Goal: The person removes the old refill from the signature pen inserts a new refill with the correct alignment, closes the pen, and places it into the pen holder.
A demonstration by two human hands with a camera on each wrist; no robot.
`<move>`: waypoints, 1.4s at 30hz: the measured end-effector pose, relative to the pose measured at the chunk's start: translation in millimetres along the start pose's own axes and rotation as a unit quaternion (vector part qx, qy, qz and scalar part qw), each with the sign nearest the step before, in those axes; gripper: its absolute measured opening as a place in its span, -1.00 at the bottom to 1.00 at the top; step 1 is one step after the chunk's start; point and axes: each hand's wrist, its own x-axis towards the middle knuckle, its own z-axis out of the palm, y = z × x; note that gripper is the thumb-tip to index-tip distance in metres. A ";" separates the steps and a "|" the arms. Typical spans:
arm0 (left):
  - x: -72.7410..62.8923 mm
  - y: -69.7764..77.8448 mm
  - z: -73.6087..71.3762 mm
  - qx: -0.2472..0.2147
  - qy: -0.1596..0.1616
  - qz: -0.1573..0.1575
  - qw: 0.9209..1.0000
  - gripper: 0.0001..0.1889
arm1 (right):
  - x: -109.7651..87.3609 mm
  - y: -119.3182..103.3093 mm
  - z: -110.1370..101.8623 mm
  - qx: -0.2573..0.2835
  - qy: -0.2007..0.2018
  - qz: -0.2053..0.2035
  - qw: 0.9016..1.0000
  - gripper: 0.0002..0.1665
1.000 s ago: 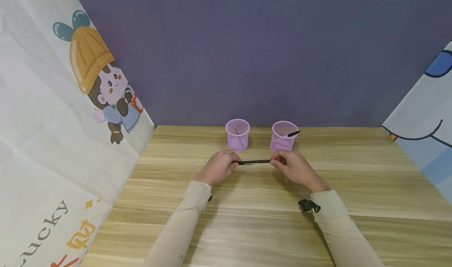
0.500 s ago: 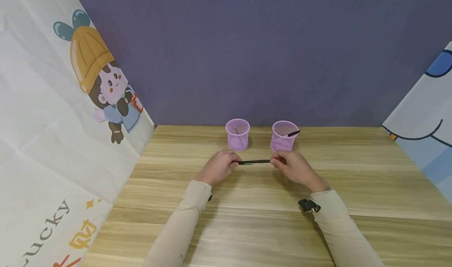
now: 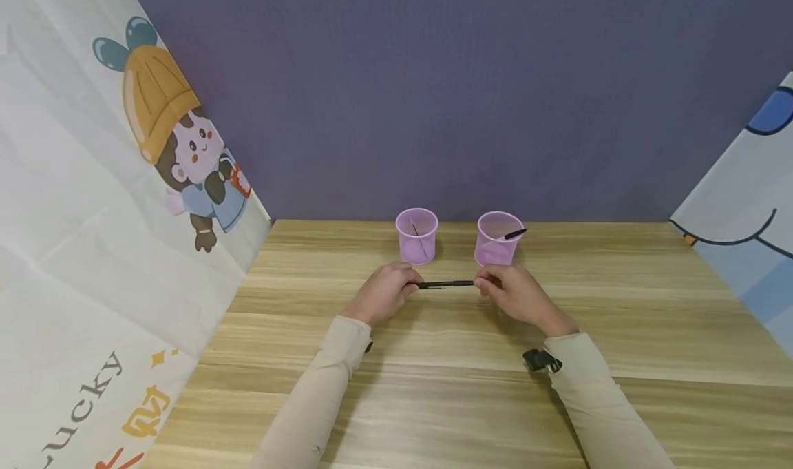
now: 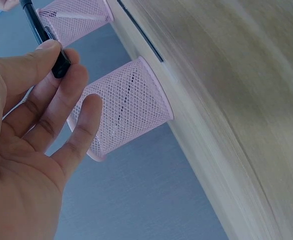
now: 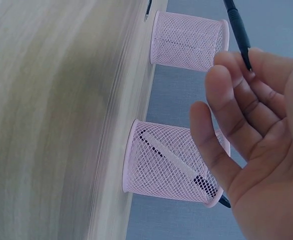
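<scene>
A black pen (image 3: 447, 284) is held level between the two hands, above the table. My left hand (image 3: 385, 294) pinches its clip end between thumb and fingertips. At the pointed tip, my right hand (image 3: 519, 294) pinches it the same way; the other fingers of both hands are loosely bent. Just below the pen, a thin dark rod (image 4: 140, 30), which looks like a pen refill, lies on the table. Behind the left hand stands a pink mesh cup (image 3: 417, 248) with a thin dark stick inside. Beyond the right hand, another pink mesh cup (image 3: 495, 252) holds a clear-barrelled pen (image 5: 171, 160) with a dark end above the rim.
The wood-grain table (image 3: 427, 400) reaches back to a dark blue-grey panel (image 3: 434, 97). A white printed sheet (image 3: 93, 235) borders the left side, and another printed sheet (image 3: 737, 228) the right.
</scene>
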 end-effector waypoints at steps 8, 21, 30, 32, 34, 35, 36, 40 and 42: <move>2.1 -0.3 0.5 0.002 0.004 0.003 1.000 -0.84 | 2.0 2.7 -0.9 0.000 -0.004 -0.002 1.000 -0.75; 5.0 1.4 -0.5 0.003 0.003 0.007 1.000 -0.85 | 3.9 6.3 -1.9 0.004 -0.011 -0.005 1.000 -0.72; 7.0 0.9 0.5 0.004 -0.002 0.003 1.000 -0.84 | 4.5 7.5 -3.3 -0.001 -0.013 -0.010 1.000 -0.66; 7.4 1.0 0.6 0.004 -0.002 0.002 1.000 -0.84 | 5.1 7.7 -3.6 -0.001 -0.015 -0.009 1.000 -0.66; 7.7 1.2 0.6 0.004 -0.002 0.001 1.000 -0.84 | 5.6 7.8 -3.9 -0.001 -0.017 -0.009 1.000 -0.66; 7.9 1.3 0.6 0.004 -0.002 0.001 1.000 -0.84 | 5.7 8.0 -4.1 -0.001 -0.017 -0.010 1.000 -0.65; 8.1 1.4 0.6 0.004 -0.002 0.000 1.000 -0.84 | 5.9 8.0 -4.3 -0.002 -0.017 -0.011 1.000 -0.65; 9.1 2.2 0.4 0.005 -0.006 -0.006 1.000 -0.84 | 6.4 8.8 -4.7 -0.004 -0.018 -0.012 1.000 -0.63; 9.4 2.7 0.1 0.007 -0.006 -0.006 1.000 -0.84 | 6.6 9.6 -4.8 -0.005 -0.018 -0.012 1.000 -0.63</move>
